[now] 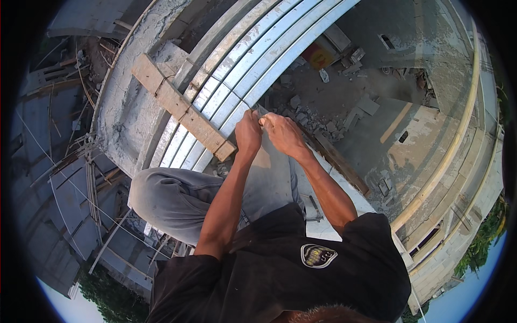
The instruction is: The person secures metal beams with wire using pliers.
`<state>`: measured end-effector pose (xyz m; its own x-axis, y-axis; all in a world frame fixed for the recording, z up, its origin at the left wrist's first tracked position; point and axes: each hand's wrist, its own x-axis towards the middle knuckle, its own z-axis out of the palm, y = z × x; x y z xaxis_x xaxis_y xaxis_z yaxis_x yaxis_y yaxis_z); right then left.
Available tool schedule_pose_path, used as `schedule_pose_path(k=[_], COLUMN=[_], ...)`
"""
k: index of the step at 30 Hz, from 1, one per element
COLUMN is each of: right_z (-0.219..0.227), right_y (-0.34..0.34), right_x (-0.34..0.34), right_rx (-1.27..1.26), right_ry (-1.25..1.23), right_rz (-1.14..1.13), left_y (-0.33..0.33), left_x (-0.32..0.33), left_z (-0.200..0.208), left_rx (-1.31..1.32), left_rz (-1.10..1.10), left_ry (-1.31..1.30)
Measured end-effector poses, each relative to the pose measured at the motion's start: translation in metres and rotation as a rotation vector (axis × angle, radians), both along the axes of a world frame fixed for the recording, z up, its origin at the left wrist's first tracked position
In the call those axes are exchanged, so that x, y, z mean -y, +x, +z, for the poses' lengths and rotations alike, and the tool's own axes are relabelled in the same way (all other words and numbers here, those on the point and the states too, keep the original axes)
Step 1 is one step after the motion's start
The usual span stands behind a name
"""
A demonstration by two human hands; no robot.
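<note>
Head view, looking steeply down from a height. Left hand [247,132] and right hand [283,133] brought together over the near edge of a bundle of pale steel bars [253,59], knuckles almost touching. Left hand curled shut, fingertips pinched at the bars' edge; what sits inside the pinch too small to tell. Right hand likewise closed, thumb and forefinger nipping a small pale piece [263,120] right between the two hands; thin enough to be wire, not certain. That piece just above the left hand's knuckles and at the tip of the right hand's fingers, touching the outermost bar.

Bars curved by the lens, running from the hands up and away toward the top of the frame, laid side by side. Wooden plank [182,107] lying slantwise across them, its lower end just left of the left hand, near but apart. Thin wire ties looped round the plank in two places.

Rough concrete ledge [126,107] left of the bars. Bent knee in grey trousers [172,196] below the plank, under the left forearm. Black shirt [280,269] filling the lower middle.

Far beneath, to the right of the hands, rubble [318,121] scattered on a lower slab, and a long pale pipe [458,134] arcing down the right side.
</note>
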<state>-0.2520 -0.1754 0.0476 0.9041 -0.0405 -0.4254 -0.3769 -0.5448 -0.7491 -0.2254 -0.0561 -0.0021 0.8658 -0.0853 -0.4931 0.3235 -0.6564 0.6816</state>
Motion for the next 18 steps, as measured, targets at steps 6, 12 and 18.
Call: schedule_pose_path(k=[6,12,18], right_z=[0.025,0.023,0.024], right_y=[0.014,0.003,0.013], right_x=[0.002,0.009,-0.020], right_rx=[-0.064,-0.066,0.010], right_ry=[-0.158,-0.193,-0.369], right_rz=[0.123,0.042,0.136], left_y=[-0.009,-0.015,-0.014], left_x=[0.009,0.004,0.011], left_z=[0.018,0.025,0.001], left_rx=[0.143,0.063,0.261], left_rz=[0.065,0.261,0.034], left_ry=[0.049,-0.107,0.059])
